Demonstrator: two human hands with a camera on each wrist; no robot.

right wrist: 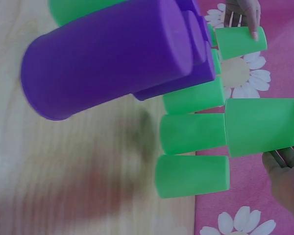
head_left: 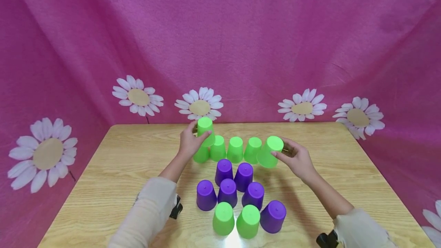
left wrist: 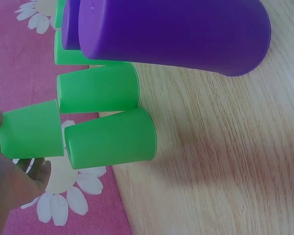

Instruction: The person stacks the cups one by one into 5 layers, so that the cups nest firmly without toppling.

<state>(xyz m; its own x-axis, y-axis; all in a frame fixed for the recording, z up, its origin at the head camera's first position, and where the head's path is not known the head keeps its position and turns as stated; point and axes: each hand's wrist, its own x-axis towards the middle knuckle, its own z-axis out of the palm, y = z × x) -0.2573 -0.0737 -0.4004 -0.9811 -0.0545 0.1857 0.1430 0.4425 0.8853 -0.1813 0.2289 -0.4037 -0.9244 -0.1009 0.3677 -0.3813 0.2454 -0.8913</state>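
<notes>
My left hand point(head_left: 192, 141) grips an upside-down green cup point(head_left: 205, 131) above the left end of a row of upside-down green cups point(head_left: 235, 150). In the left wrist view, this held cup point(left wrist: 32, 129) hangs close over the two end cups, with a small gap. Another upside-down green cup point(head_left: 270, 152) is held by my right hand point(head_left: 299, 160) at the row's right end. The right wrist view has that held cup point(right wrist: 264, 126) at the tops of the row cups; whether it touches them I cannot tell. It hides the row's end cup point(right wrist: 192, 176) in the head view.
Several upside-down purple cups point(head_left: 227, 192) stand nearer to me, in front of the green row. Two more green cups point(head_left: 223, 219) are closest to the front, beside a purple cup point(head_left: 273, 216). Behind the wooden table point(head_left: 138, 163) hangs a pink cloth point(head_left: 241, 49) with daisies.
</notes>
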